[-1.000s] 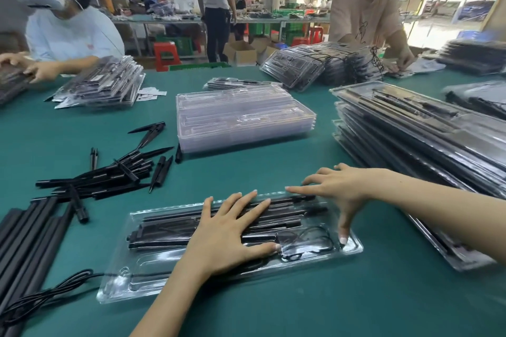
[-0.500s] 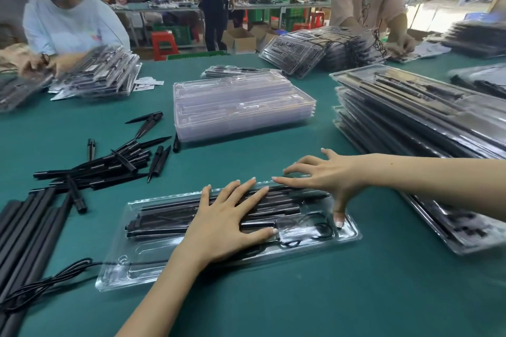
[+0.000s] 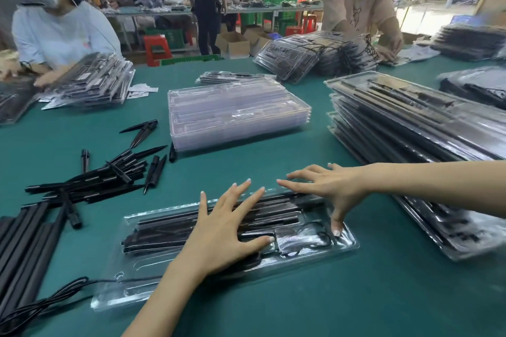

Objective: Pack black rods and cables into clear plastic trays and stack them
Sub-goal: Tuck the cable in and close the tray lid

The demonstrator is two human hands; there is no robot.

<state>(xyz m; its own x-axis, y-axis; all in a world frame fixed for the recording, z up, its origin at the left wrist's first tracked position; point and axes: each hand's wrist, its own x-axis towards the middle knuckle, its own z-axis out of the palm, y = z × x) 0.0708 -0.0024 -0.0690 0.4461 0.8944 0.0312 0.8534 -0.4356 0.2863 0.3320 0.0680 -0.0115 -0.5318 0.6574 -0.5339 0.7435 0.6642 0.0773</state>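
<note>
Both hands lie flat with fingers spread, left hand (image 3: 219, 232) pressing rods (image 3: 169, 230), right hand (image 3: 328, 189) steadying the tray (image 3: 347, 243) end, likely seating parts before stacking.

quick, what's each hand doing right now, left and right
Left hand: open, fingers spread flat, pressing on the clear tray over the rods.
Right hand: open, fingers spread at the tray's far right end, thumb on it.

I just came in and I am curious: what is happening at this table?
A person is packing a clear plastic tray on the green table. The left hand presses flat on the black rods inside; the right hand spans the tray's right end, thumb beside the coiled cable. Filled trays are stacked to the right.
</note>
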